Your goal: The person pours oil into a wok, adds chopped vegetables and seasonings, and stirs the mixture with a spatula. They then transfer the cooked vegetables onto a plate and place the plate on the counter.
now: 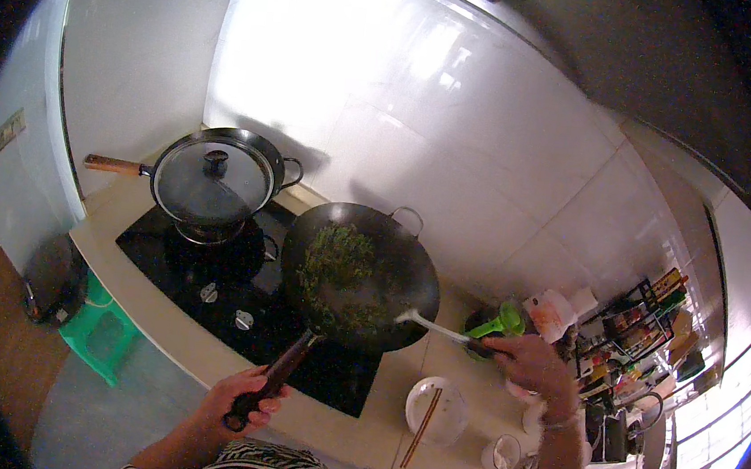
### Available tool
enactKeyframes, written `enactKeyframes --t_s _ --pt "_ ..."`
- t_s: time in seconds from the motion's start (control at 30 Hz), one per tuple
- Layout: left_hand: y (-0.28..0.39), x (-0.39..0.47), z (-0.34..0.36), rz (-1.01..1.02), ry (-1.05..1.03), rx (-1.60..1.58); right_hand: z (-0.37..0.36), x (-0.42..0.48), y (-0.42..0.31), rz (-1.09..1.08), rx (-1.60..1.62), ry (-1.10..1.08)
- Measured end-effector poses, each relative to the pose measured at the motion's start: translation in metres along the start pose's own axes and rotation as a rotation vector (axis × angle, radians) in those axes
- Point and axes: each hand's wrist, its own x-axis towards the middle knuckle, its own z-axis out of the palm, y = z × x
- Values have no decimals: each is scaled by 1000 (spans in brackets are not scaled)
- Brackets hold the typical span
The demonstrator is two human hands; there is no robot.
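Observation:
My left hand (252, 399) grips the dark handle of a wok (412, 271) on the right side of the black gas hob (176, 291). Chopped green leafy food (340, 258) lies mostly in the wok's left and lower part. My right hand (528, 365) holds a metal spatula (438, 327) by its black handle, its head at the wok's right inner side. Below the wok, a pair of chopsticks (425, 420) rests across a white plate (454, 412). A second pan (212, 183) with a glass lid and wooden handle stands on the left burner.
A green ladle (507, 321) lies by the wall, right of the wok. A glass (505, 453) stands near the counter's front edge. Bottles and jars crowd a black rack (642, 325) at the right. A green plastic stool (99, 331) stands on the floor at the left.

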Motion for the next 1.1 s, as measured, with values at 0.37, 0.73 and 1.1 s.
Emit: enactKeyframes --t_s 0.37,0.73,1.1 --pt "2 3 4 49 -7 -28 104 116 -25 49 459 358" --pt "4 -4 -3 9 0 75 -7 16 -21 -79 211 -10" --pt "4 4 -3 14 17 5 11 52 -26 91 354 41"
